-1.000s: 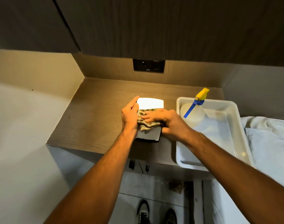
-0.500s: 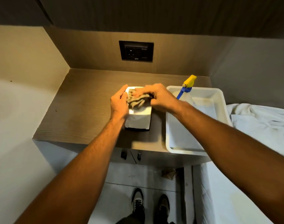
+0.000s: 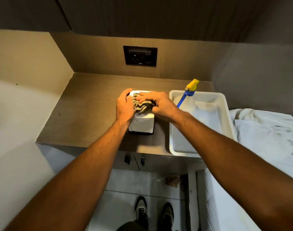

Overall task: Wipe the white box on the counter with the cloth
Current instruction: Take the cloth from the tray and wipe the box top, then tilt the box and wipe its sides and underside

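The white box (image 3: 141,123) stood on the wooden counter (image 3: 85,117), just left of a white plastic tray (image 3: 225,114) and in front of the black wall socket (image 3: 140,55); its near face was lit and bare, while its top was largely covered. A striped cloth (image 3: 141,105) lay bunched on that top; the right hand (image 3: 160,105) pressed down on it, fingers stretched flat across the cloth toward the far left corner of the box, thumb tucked at the near side. The left hand (image 3: 124,105) cupped the left side of the box, fingers curled over its upper edge and touching the cloth's margin, steadying it. Inside the tray stood a clear spray bottle (image 3: 186,104) with a blue trigger and a yellow nozzle, at the far left corner. To the right of the tray lay crumpled white fabric (image 3: 265,130); below the counter edge, two shoes (image 3: 152,212) showed on the pale floor.
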